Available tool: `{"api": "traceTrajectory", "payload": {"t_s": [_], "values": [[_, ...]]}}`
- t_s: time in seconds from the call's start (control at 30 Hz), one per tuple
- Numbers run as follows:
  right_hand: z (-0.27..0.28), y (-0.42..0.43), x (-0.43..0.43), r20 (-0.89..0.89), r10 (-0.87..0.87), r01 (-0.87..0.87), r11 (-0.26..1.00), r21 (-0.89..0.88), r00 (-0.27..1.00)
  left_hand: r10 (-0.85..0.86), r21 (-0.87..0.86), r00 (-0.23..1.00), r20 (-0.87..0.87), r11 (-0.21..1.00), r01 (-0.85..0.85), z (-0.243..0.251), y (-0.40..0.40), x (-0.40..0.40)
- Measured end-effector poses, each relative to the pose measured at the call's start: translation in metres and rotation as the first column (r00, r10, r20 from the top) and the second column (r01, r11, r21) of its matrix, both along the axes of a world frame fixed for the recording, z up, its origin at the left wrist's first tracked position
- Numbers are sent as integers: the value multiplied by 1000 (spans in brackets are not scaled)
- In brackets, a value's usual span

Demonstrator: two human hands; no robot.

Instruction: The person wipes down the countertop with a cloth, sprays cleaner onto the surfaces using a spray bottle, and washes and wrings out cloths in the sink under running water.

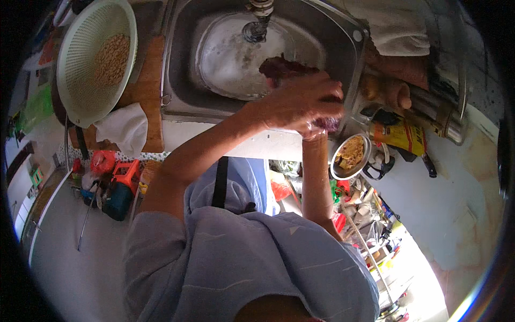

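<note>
Over the right front corner of a stainless steel sink (181, 80), my two hands overlap. My left hand (297, 98) reaches across from the left, its fingers curled on a wet, dark reddish-purple piece (287, 67). I cannot tell whether it is meat or a vegetable. One end sticks out beyond the knuckles above the sink; a purple part (329, 124) shows below the fingers. My right hand (316, 129), wet and mostly hidden beneath the left, grips the same piece. A tap (257, 30) hangs over the sink, where a pale rounded area (225, 52) looks wet.
Left of the sink, a pale green colander (76, 80) holds tan beans or nuts above a wooden board (153, 92) and white cloth (124, 126). At right are a food bowl (350, 157), yellow packet (398, 135), black-handled knife (429, 166) and metal cylinder (436, 110).
</note>
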State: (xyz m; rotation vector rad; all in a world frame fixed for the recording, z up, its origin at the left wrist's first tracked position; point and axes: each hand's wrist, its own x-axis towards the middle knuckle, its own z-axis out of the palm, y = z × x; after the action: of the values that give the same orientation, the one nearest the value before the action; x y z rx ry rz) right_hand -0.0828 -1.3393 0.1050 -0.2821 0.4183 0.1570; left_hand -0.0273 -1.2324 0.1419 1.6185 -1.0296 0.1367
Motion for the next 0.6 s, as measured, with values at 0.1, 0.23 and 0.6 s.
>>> {"api": "traceTrajectory", "payload": {"t_s": [0.1, 0.23, 0.6], "values": [[1, -2, 2, 69, -104, 101, 994, 38, 992, -78, -94, 996, -47, 993, 74, -1, -11, 1], [6, -6, 4, 159, -211, 198, 976, 94, 965, -45, -331, 971, -235, 943, -37, 6, -14, 1], [23, -5, 27, 49, -24, 27, 998, -61, 999, -69, -207, 806, -588, 976, -68, 0, -7, 41]]}}
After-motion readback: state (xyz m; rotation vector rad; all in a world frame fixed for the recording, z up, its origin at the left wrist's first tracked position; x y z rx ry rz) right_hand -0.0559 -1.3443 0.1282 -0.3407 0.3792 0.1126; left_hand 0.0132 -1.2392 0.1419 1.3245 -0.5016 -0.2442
